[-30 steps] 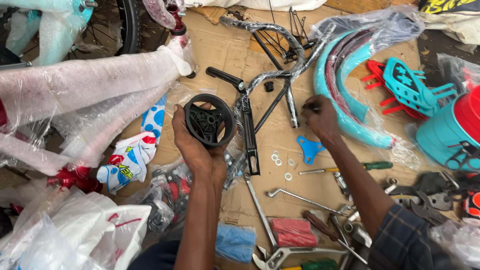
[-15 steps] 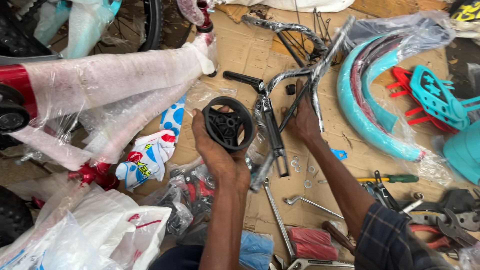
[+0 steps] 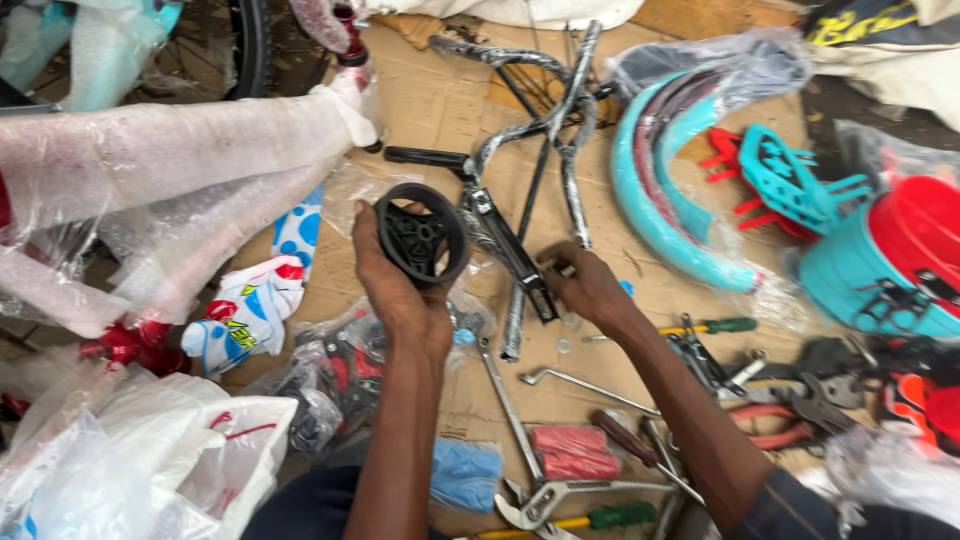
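Holding entry: left hand (image 3: 400, 290), fingers curled round a small black wheel (image 3: 422, 235), kept upright above the cardboard (image 3: 430, 100), left of centre. Right hand (image 3: 585, 285), fingertips pinched on a black metal bracket (image 3: 515, 255) just right. Advisable: wheel held steady, hub facing bracket, loose washers (image 3: 563, 345) near.

My left hand (image 3: 400, 290) grips small black wheel (image 3: 422, 235): matt moulded plastic, smooth rim. My right hand (image 3: 585, 285) rests on black metal bracket (image 3: 515, 258), semi-gloss paint, partly under crinkly clear wrap. Under both grips: brown corrugated cardboard sheet (image 3: 430, 100), dull, rough, creased. Left of wheel grip: bicycle frame in cloudy foam wrap (image 3: 160, 150), soft, matt. Right of bracket grip: turquoise curved plastic mudguards (image 3: 650, 200), glossy. Below right hand: bare steel pliers (image 3: 545, 497), shiny; green-handled screwdriver (image 3: 715, 326), plastic grip.
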